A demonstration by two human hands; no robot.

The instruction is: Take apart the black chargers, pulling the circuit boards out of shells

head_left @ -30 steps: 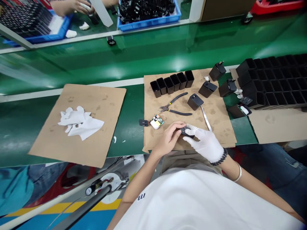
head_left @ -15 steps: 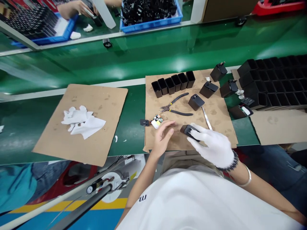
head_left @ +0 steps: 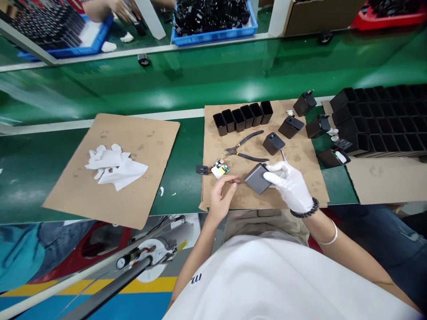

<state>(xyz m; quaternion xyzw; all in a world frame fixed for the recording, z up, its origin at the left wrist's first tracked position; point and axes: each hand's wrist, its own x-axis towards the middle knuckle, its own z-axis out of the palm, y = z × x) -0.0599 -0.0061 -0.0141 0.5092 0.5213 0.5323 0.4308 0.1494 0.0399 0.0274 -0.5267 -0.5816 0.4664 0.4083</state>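
My right hand, in a white glove, grips a dark grey charger housing tilted just above the brown cardboard mat. My bare left hand hovers a little to the left of it with its fingers loosely curled and nothing in them. Just beyond the left hand lies a small circuit board with a white part, wired to a black plug piece. Black-handled pliers and a thin metal strip lie on the mat behind the housing.
A row of open black shells stands at the mat's far edge, with assembled black chargers to the right and a stacked block of shells beyond. White cloths lie on another cardboard sheet. Another person's hands work by blue bins across the green belt.
My left hand let go of the housing and drew back to the left. My right hand kept it, lifted it slightly and turned it so a broad grey face shows.
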